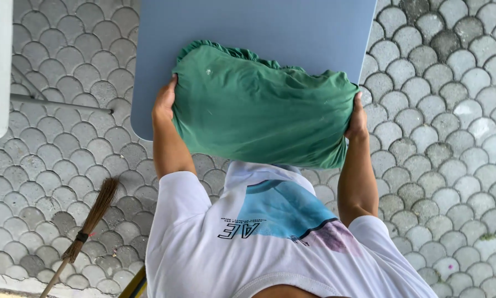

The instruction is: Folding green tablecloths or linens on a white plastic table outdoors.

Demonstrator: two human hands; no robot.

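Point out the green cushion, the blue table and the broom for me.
Cushion (262,110), head view, middle of its green cover.
Table (270,25), head view, bare blue top beyond the cushion.
Broom (96,209), head view, its brown bristles.

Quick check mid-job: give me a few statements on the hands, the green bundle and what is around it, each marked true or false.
1. Both hands grip the bundled green fabric, left hand and right hand at opposite ends. True.
2. The bundle lies on the paving. False: it is over the pale blue flat tabletop.
3. A straw broom lies on the grey scalloped stone paving. True.
4. The person wears a black shirt. False: a white printed T-shirt.
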